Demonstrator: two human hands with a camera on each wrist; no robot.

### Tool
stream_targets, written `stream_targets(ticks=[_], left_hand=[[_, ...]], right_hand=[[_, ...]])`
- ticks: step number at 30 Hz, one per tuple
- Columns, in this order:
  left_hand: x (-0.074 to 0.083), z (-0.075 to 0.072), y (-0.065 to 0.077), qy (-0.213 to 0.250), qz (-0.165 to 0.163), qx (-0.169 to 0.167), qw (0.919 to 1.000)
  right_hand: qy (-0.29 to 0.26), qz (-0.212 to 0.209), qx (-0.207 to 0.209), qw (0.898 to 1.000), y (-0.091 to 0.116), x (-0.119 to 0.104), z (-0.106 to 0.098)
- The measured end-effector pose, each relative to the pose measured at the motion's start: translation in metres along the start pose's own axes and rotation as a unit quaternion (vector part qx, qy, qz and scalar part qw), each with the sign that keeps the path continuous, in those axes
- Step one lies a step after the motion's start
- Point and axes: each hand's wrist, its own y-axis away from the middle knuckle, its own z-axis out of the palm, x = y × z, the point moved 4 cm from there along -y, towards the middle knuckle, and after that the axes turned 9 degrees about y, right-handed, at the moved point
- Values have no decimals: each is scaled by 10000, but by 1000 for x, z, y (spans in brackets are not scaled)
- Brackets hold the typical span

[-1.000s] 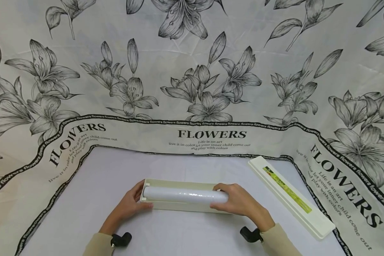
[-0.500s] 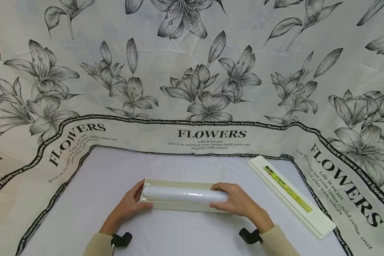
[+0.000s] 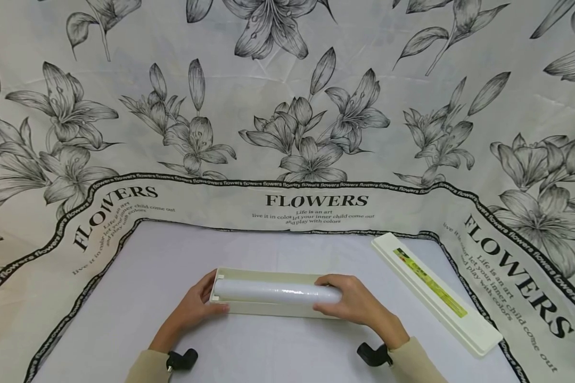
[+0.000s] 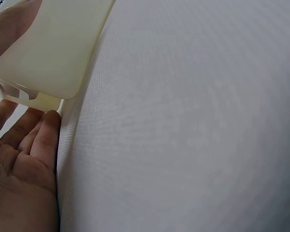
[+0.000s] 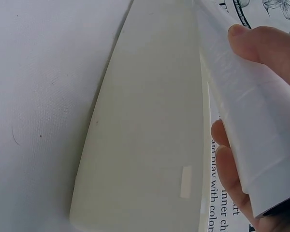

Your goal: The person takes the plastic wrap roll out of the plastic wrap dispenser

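A long cream-coloured dispenser box (image 3: 278, 309), its top uncovered, lies on the white cloth in the head view. Inside it runs a shiny roll of plastic wrap (image 3: 268, 290). My left hand (image 3: 194, 306) grips the box's left end, thumb on the front wall and fingers round the end. In the left wrist view, fingertips (image 4: 48, 128) touch the box's end below a small notch. My right hand (image 3: 354, 300) grips the roll's right end between thumb and fingers. The right wrist view shows that end of the roll (image 5: 253, 106) raised above the box's edge, its dark end partly showing.
A cream lid (image 3: 441, 298) with a yellow-green label lies slantwise to the right, its near corner over the cloth's black border. White cloth (image 3: 268, 351) covers the table, and a flower-printed curtain (image 3: 316, 202) stands behind and along both sides.
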Motion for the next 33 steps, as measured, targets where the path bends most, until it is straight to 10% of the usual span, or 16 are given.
stream_targets(ticks=[33], left_hand=[[0,0,0,-118,-36,-16,9999]], right_hand=[[-211,586,736,9953,23,13,-31]])
